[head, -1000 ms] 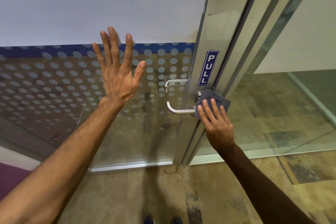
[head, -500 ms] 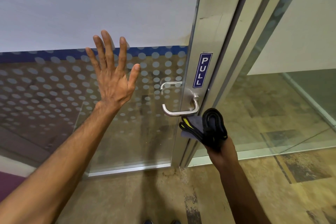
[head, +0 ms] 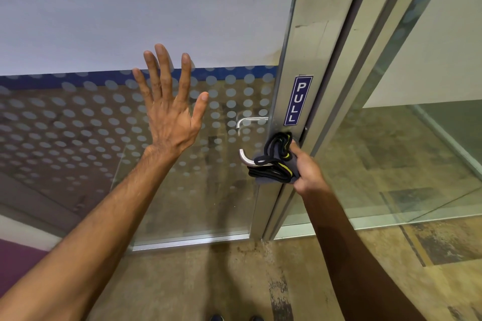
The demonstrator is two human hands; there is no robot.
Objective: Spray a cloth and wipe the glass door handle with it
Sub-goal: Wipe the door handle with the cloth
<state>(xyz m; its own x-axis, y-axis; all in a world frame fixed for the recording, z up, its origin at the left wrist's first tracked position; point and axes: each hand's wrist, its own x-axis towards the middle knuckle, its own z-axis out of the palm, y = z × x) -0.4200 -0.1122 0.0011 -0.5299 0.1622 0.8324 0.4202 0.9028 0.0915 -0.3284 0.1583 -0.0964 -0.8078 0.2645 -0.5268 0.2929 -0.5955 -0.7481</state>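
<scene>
A curved metal door handle [head: 244,157] sticks out from the aluminium door frame [head: 297,55] of a glass door. My right hand [head: 306,169] is shut on a folded grey cloth with black and yellow edging [head: 275,161], and the cloth is wrapped over the handle's inner part, hiding it. Only the handle's bent left end shows. My left hand [head: 170,109] lies flat on the dotted glass pane [head: 78,125], fingers spread, left of the handle. No spray bottle is in view.
A blue PULL sign [head: 298,100] sits on the frame just above the handle. A second handle [head: 249,121] shows through the glass behind. A fixed glass panel [head: 391,164] stands to the right. My shoe tips [head: 234,317] show on the mottled floor below.
My right hand first pressed the cloth flat at the handle's base, dropped below the handle with the cloth bunched, and now grips the cloth around the handle. My left hand stays on the glass.
</scene>
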